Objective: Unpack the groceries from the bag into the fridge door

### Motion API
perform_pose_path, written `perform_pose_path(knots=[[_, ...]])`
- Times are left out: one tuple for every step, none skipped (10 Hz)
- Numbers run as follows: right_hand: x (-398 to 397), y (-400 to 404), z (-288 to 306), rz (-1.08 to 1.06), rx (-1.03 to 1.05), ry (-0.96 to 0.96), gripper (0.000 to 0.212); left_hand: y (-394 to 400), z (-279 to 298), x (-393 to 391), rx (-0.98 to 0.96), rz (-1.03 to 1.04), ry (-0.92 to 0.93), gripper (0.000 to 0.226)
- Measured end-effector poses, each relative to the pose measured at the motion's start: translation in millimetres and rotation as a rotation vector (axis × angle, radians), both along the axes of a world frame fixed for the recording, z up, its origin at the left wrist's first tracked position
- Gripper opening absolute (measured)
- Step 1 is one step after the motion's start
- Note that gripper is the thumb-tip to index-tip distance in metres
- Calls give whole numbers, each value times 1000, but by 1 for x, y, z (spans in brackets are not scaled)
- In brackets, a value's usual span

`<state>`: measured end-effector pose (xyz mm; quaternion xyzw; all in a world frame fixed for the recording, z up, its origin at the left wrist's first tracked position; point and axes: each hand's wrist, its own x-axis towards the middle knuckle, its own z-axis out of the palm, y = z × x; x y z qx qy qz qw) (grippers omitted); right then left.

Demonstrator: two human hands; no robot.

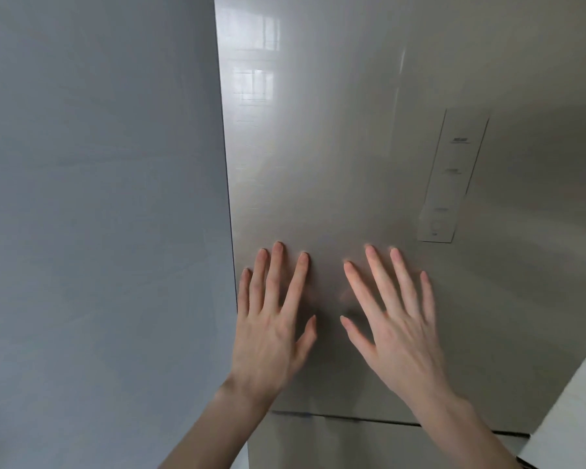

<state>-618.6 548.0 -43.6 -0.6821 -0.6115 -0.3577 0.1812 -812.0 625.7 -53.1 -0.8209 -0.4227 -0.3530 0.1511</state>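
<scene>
The closed fridge door (352,130) is a glossy grey-beige panel that fills most of the view. My left hand (271,319) lies flat against it near its left edge, fingers spread and empty. My right hand (396,316) lies flat on the door beside it, fingers spread and empty too. Both palms are on the lower part of the upper door, just above the seam (352,418) to the lower door. No bag and no groceries are in sight.
A grey wall (99,214) runs along the fridge's left side. A faint control panel (450,177) sits on the door at upper right. A white surface with a red patch (572,411) shows at lower right.
</scene>
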Motion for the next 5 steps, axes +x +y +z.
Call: perform_pose_path(knots=[[-4, 1, -1, -5, 13, 13, 78, 2, -1, -2, 3, -17, 2, 92], [-6, -1, 0, -14, -12, 26, 78, 1, 0, -6, 4, -28, 21, 91], [-8, -6, 5, 15, -50, 45, 78, -4, 7, -13, -4, -29, 33, 90], [-13, -13, 11, 70, -32, 102, 75, -14, 16, -22, -20, -65, 8, 84], [-22, -22, 20, 123, 22, 155, 72, -27, 23, -38, -32, -39, -30, 77]])
